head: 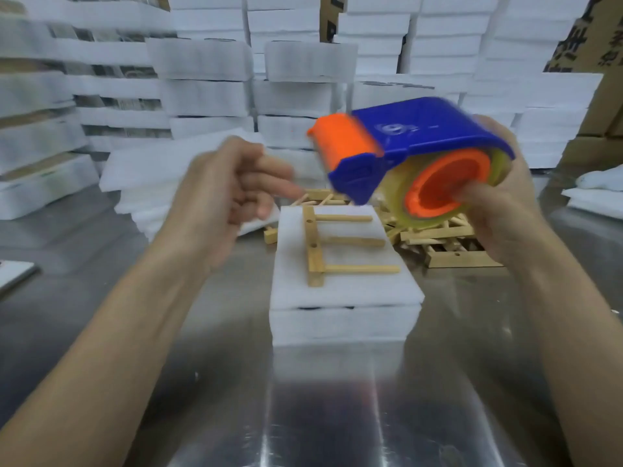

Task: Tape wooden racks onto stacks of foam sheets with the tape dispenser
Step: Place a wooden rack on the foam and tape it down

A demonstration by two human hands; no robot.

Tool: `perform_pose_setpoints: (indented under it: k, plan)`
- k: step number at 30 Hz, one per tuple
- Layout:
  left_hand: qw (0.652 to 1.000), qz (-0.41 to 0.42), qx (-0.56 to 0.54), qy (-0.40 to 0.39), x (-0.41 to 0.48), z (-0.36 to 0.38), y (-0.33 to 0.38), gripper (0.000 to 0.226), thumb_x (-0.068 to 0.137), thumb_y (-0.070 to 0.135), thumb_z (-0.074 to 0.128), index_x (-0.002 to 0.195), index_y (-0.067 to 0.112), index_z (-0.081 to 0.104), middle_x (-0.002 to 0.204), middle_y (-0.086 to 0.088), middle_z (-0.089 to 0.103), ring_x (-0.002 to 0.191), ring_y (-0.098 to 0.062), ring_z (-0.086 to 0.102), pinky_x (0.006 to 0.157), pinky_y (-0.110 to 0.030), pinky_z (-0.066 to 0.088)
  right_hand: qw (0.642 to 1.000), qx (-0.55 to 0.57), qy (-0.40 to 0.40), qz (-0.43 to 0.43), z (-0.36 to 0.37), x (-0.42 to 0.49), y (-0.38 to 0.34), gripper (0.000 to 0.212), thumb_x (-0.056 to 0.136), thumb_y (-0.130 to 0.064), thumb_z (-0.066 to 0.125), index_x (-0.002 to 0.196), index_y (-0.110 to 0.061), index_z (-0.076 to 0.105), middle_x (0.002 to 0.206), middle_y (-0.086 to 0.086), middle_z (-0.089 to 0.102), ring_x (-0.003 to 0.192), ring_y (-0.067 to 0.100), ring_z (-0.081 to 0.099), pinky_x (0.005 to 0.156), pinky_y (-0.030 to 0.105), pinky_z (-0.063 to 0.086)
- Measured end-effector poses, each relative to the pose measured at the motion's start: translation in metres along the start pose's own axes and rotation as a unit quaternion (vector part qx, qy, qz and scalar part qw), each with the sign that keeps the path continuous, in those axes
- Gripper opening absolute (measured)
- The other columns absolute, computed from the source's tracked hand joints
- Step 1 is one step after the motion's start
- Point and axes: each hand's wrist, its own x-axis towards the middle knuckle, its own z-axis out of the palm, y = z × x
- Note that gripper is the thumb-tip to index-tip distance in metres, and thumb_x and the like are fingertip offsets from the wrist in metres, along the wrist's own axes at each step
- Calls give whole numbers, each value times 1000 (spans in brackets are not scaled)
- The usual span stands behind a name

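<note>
Behind everything, a wall of white foam stacks [209, 62] rises almost to the top of the view — stock, by the look of it, parked out of the way. Brown cardboard boxes [596, 106] stand at the right edge, and what is in them cannot be seen. In front runs the shiny metal table [320, 416], bare near the person, so there is room to work.

Centre stage sits one foam stack [344, 318], square to the person, with a wooden rack [317, 246] lying flat on top — three pegs pointing right, no tape across it that I can make out. That reads as a rack laid ready for strapping down. Just behind and to the right lies a loose heap of spare racks [448, 242], within easy reach.

Now the tape dispenser [414, 153], blue and orange, up in the air above the far end of the stack! The right hand [499, 203] grasps it around the roll, thumb on the orange hub, nose aimed left. The left hand [232, 187] hovers by that nose, fingers loosely curled, holding nothing I can see — probably going for the tape end, though blur hides any strip.
</note>
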Motion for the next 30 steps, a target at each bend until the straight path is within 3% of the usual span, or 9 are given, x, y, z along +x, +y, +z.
perform_pose_setpoints:
  k: [3,7,10,14,22,30]
  plan:
    - [999,6,4,50,8,-29,-1,52,93,16,41,48,14,65,50,-8,65,30,-10,39,28,-13,19,997,3,73,2,-30,-3,1,89,59,-9,68,141,-5,34,116,5,61,107,20,63,83,32,54]
    - [991,-60,117,27,14,-41,-16,37,95,15,43,67,1,61,48,-6,61,34,-11,45,29,-14,22,993,-84,73,41,-35,-8,17,69,68,-10,71,126,-40,48,115,-9,67,105,13,66,79,33,56]
    - [984,-120,134,7,18,-53,-21,32,99,21,47,82,4,68,50,5,52,38,-5,41,31,-11,26,989,-115,86,40,-26,-7,23,63,68,-13,72,114,-51,53,119,-8,65,108,14,64,86,41,55]
    - [977,-123,170,-19,18,-61,-27,24,98,22,52,99,1,64,52,9,45,42,-5,34,37,-12,29,985,-125,119,29,-21,-6,20,59,74,-4,66,113,-47,54,122,-6,63,113,15,61,93,47,52]
    - [973,-116,197,35,20,-54,-36,20,95,18,58,88,3,67,48,7,49,38,-6,34,37,-12,30,979,-140,142,32,-22,-4,28,58,78,8,61,111,-38,55,117,-3,64,108,14,62,85,33,53]
    - [963,-184,192,32,26,-58,-47,20,95,19,58,84,4,64,45,7,47,34,-5,32,33,-11,25,977,-161,130,56,-24,-5,36,51,80,9,59,114,-28,55,116,4,64,105,20,63,81,35,53]
